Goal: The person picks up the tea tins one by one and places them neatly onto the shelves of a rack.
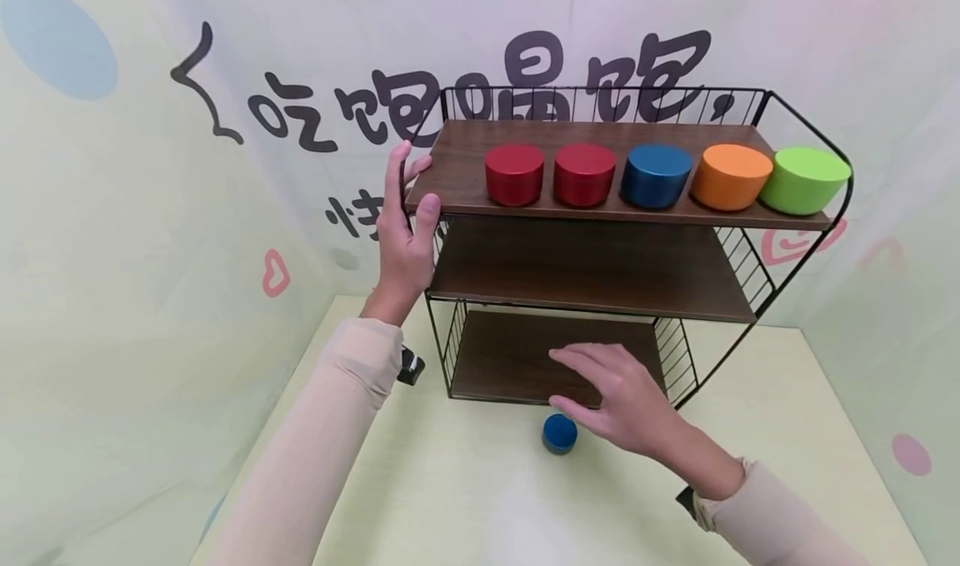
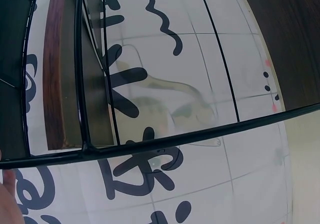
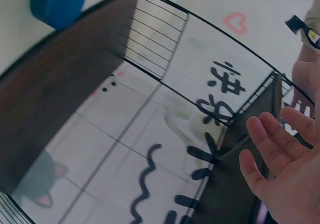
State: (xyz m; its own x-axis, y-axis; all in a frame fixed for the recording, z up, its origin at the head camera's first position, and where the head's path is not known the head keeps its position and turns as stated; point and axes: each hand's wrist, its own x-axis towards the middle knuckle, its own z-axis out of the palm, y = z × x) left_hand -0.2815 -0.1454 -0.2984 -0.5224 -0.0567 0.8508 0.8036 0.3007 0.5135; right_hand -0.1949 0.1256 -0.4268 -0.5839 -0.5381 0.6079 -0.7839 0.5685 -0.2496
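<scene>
A three-tier shelf rack (image 1: 592, 266) with brown boards and a black wire frame stands on the table. My left hand (image 1: 405, 232) holds its upper left side, with the thumb at the front edge of the top board. In the left wrist view only a sliver of that hand (image 2: 9, 201) shows beside the black frame. My right hand (image 1: 626, 395) hovers before the bottom board, fingers spread and holding nothing. The right wrist view shows its palm and fingers (image 3: 285, 159) apart from the rack. Below and left of it, a small round blue tin (image 1: 559, 434) sits on the table.
On the top board stand two red tins (image 1: 514, 174) (image 1: 585, 174), a blue tin (image 1: 656, 176), an orange tin (image 1: 731, 177) and a green tin (image 1: 805, 181) in a row. A printed cloth wall (image 1: 247, 216) surrounds the pale table (image 1: 465, 499).
</scene>
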